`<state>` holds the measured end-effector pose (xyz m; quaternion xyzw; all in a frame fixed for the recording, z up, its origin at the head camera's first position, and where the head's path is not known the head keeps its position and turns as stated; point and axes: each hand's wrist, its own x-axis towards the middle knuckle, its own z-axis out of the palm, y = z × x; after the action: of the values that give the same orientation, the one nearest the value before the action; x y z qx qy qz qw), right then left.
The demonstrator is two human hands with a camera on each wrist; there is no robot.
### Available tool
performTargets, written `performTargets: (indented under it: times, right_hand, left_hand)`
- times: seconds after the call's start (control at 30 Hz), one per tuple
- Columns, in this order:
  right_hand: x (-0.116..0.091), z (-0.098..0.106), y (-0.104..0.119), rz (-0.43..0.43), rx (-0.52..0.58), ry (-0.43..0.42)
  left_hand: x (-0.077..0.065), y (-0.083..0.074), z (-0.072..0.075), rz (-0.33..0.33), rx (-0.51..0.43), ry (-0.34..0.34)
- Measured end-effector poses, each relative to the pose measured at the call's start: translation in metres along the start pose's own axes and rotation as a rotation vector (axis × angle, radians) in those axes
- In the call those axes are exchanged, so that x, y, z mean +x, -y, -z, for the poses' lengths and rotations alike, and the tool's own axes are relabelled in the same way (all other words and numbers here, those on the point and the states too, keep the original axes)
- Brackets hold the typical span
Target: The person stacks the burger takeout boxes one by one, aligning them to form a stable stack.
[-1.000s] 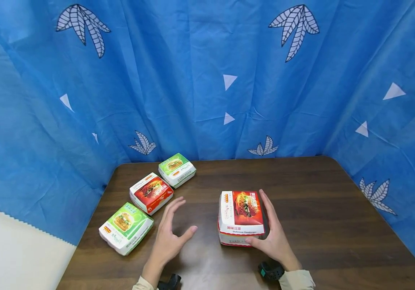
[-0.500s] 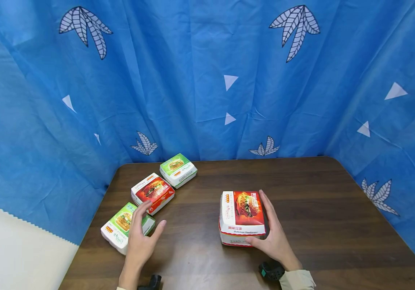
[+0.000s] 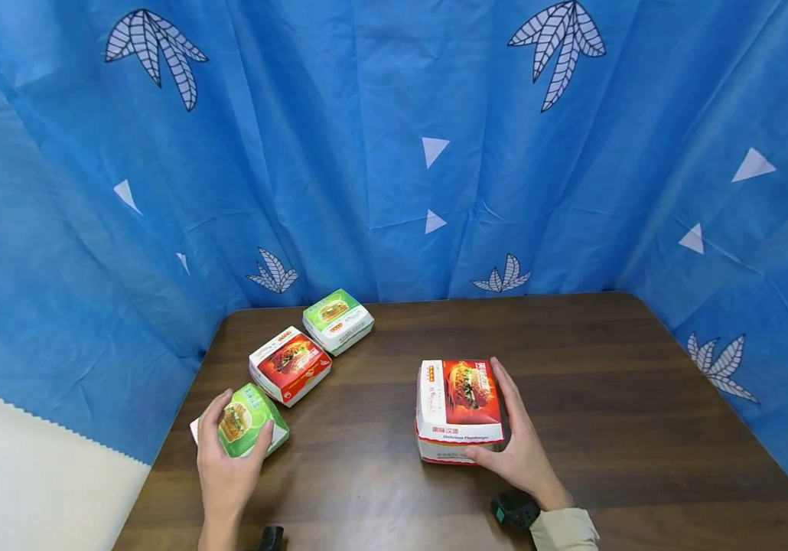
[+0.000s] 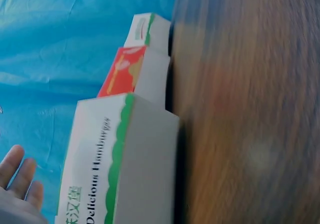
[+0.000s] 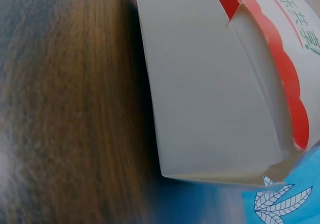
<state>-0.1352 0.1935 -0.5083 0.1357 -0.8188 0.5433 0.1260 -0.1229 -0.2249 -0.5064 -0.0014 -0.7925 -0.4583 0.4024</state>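
Observation:
At the table's left front, my left hand (image 3: 227, 476) reaches over the nearest green-and-white hamburger box (image 3: 251, 417). Its thumb and fingers are spread over the box, partly covering its left and front sides. In the left wrist view the fingertips (image 4: 22, 179) show beyond the box's printed lid edge (image 4: 100, 154). Right of the table's middle, my right hand (image 3: 526, 451) holds a red-and-white hamburger box (image 3: 463, 398), thumb at the near side and fingers along the right side. No fingers show in the right wrist view, only the box's pale base (image 5: 210, 98) and red scalloped lid edge.
Behind the left hand, a second red-and-white hamburger box (image 3: 291, 363) and a green-and-white one (image 3: 337, 320) stand in a slanting row. The brown wooden table (image 3: 607, 383) meets a blue curtain (image 3: 394, 153) at the back and sides.
My left hand has moved left from the open table to over the nearest green box. The right hand has stayed at its red box.

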Motion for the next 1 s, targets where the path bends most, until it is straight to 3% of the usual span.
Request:
performTargets:
  times: [0.3,0.8,1.0]
  right_hand:
    - [0.000,0.000,0.000,0.002,0.007,0.003]
    - [-0.002,-0.001,0.002,-0.012,-0.030,-0.001]
    - [-0.001,-0.001,0.001,-0.009,-0.016,0.004]
  left_hand:
    - [-0.001,0.009,0.016,0.026,0.058,-0.070]
    - [-0.005,0.016,0.029,0.023,0.166,-0.057]
    - [-0.014,0.018,0.032,0.101,0.179,-0.016]
